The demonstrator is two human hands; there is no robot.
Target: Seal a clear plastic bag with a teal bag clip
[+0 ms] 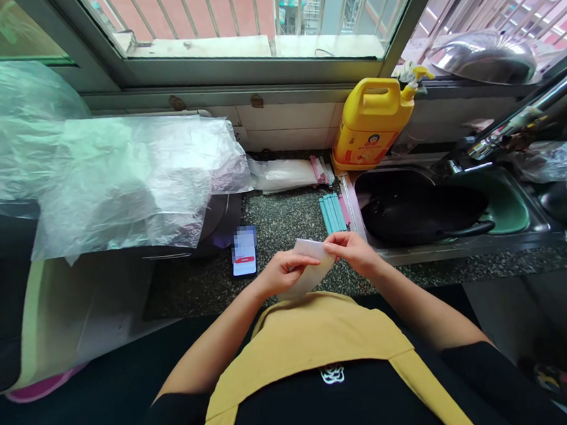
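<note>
A thin, whitish, see-through plastic bag point(313, 277) is held up in front of my apron, over the counter's front edge. My left hand point(284, 271) grips its left side, with the index finger stretched across its face. At the upper right corner, the thumb and fingers of my right hand point(353, 251) pinch the bag. Whether its mouth is open I cannot tell. Just beyond my hands lie several light-blue sealing clips point(331, 212) side by side, with pink ones point(345, 209) at their right. A lit phone point(244, 253) rests on the counter left of my hands.
A flat pack of clear bags point(285, 174) lies along the wall. Right of it stands a yellow pump jug point(372, 123) by the sink point(357, 213), which holds a black wok point(421, 211). Plastic sheeting point(138, 178) covers an appliance at left. The faucet point(484, 147) is at right.
</note>
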